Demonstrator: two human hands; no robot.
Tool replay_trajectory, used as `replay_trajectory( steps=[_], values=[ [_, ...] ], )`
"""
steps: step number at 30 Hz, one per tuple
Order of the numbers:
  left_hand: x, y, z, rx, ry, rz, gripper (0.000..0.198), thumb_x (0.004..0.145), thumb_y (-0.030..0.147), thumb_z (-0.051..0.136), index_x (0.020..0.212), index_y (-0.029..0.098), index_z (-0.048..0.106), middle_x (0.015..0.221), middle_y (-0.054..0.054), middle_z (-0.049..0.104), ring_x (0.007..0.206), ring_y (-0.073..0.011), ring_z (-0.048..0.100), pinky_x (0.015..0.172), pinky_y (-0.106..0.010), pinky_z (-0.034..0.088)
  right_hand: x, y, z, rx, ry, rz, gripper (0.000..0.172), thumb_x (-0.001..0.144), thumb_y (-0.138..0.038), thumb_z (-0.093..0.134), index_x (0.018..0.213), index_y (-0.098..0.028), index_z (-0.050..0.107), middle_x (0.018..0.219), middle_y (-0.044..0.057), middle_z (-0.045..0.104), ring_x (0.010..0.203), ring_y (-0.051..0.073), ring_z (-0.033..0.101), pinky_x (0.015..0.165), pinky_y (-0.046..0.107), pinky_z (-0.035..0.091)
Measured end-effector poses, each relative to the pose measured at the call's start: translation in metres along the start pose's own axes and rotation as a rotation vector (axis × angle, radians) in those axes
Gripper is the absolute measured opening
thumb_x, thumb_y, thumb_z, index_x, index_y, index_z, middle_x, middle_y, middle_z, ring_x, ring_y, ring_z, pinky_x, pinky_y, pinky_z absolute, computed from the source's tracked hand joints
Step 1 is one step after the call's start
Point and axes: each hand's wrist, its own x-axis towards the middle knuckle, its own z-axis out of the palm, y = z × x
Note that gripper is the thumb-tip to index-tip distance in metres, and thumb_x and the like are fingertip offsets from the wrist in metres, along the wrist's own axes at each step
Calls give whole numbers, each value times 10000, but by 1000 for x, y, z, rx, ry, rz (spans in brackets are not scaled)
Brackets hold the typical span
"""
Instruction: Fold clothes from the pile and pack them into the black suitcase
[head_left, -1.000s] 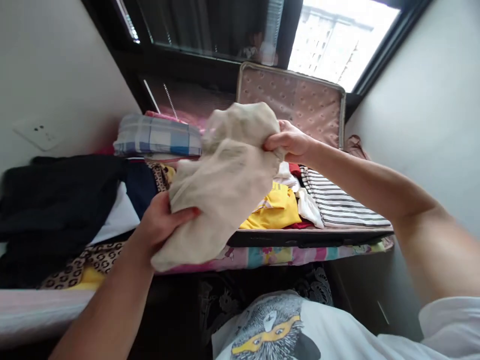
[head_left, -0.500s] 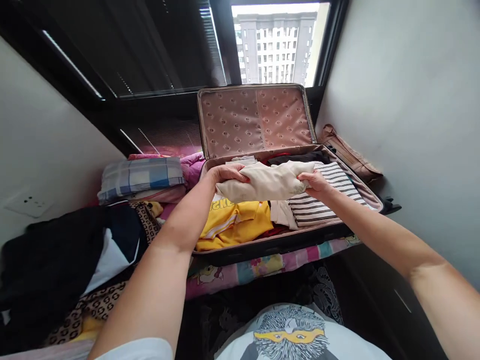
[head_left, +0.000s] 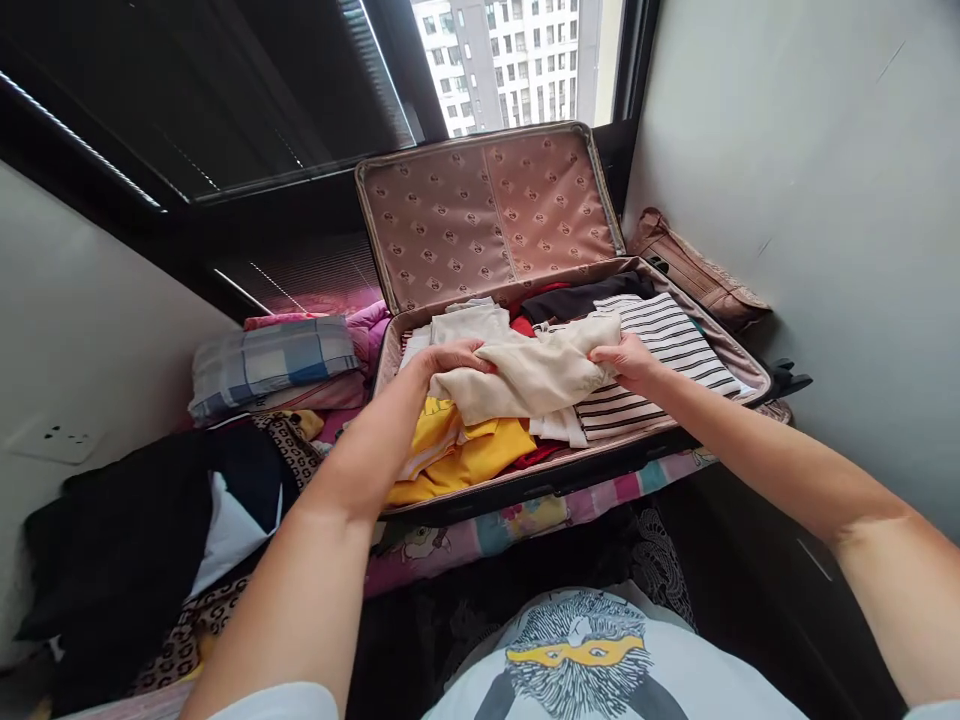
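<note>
A folded cream garment (head_left: 532, 375) stretches between my two hands over the open suitcase (head_left: 525, 485). My left hand (head_left: 457, 360) pinches its left end, thumb on top. At the right end, my right hand (head_left: 626, 360) is closed on the cloth. Beneath it lie a yellow garment (head_left: 465, 455) at the front left and a black-and-white striped garment (head_left: 667, 360) on the right. Towards the back of the case are a pale folded garment (head_left: 472, 322) and a dark one (head_left: 577, 298). Whether the cream cloth touches the clothes below, I cannot tell.
The suitcase's pink-lined lid (head_left: 487, 215) leans up by the window. To the left sit a blue plaid bundle (head_left: 277, 360) and dark clothes (head_left: 127, 530). A brown bag (head_left: 697, 265) stands between case and right wall (head_left: 787, 150). Patterned bedding (head_left: 510, 530) shows under the case.
The cream garment has come lower towards the clothes and its front edge sags more. Both hands keep their hold. My view has tilted down and shifted slightly.
</note>
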Motion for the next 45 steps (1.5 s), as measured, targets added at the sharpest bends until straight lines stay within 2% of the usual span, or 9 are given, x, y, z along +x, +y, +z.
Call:
replay_trajectory(
  steps=[5, 14, 22, 28, 32, 35, 38, 42, 45],
  values=[
    [-13, 40, 6, -211, -151, 33, 612, 561, 383, 899, 1103, 146, 744, 991, -63, 776, 959, -289, 724, 846, -331, 579, -22, -49, -42, -10, -24, -115, 435, 450, -201, 844, 867, -202, 721, 899, 49, 765, 832, 235, 710, 757, 339, 593],
    [63, 35, 114, -169, -216, -40, 391, 491, 263, 895, 835, 157, 742, 846, -48, 781, 824, -248, 718, 754, -321, 575, -48, -28, -141, -265, 201, 1, 439, 355, -164, 848, 774, -170, 716, 765, 54, 750, 672, 201, 670, 645, 314, 565],
    [46, 32, 59, -230, -306, -16, 601, 487, 332, 952, 1016, 139, 741, 972, -65, 795, 837, -230, 722, 801, -322, 575, -58, -24, -111, -272, 27, 60, 410, 400, -212, 852, 783, -192, 705, 815, 64, 764, 796, 242, 707, 720, 328, 589],
    [31, 15, 42, 125, -244, -212, 461, 543, 315, 870, 939, 136, 718, 921, -57, 778, 866, -257, 704, 813, -326, 571, -50, -15, -105, -643, -150, 91, 317, 541, -295, 829, 804, -161, 716, 770, 65, 731, 750, 232, 670, 700, 325, 552],
    [10, 13, 55, 604, 213, -33, 582, 702, 376, 836, 1212, 128, 710, 1262, -186, 706, 1236, -387, 612, 1080, -476, 481, -52, -33, -111, -1272, 26, -32, 497, 709, -468, 799, 1067, -130, 732, 1007, 179, 748, 974, 359, 689, 873, 456, 552],
    [-10, 13, 77, 873, 415, 251, 798, 821, 394, 790, 1541, 191, 512, 1651, -213, 373, 1538, -457, 276, 1231, -636, 228, -59, -42, -100, -1555, 175, -428, 815, 833, -559, 729, 1482, -111, 525, 1456, 292, 560, 1337, 452, 531, 1073, 566, 448],
    [-21, 4, 108, 964, 216, 426, 839, 857, 448, 767, 1613, 352, 415, 1760, -91, 156, 1597, -482, -1, 1219, -741, 54, -54, -30, -81, -1660, -73, -697, 820, 908, -585, 653, 1622, -287, 382, 1725, 165, 236, 1559, 456, 224, 1188, 642, 279],
    [-19, -17, 143, 923, -33, 399, 694, 937, 511, 647, 1589, 453, 420, 1772, -31, 98, 1588, -509, -70, 1162, -820, 52, -27, 9, -72, -1709, -484, -498, 671, 935, -627, 595, 1567, -437, 472, 1765, 52, 138, 1587, 486, 91, 1194, 704, 197],
    [-16, -28, 155, 918, -46, 374, 696, 965, 563, 589, 1613, 454, 360, 1777, -34, 24, 1580, -519, -104, 1130, -853, 44, -11, 31, -81, -1723, -539, -426, 654, 946, -665, 536, 1565, -469, 462, 1771, 15, 66, 1592, 486, 33, 1214, 716, 132]
  ],
)
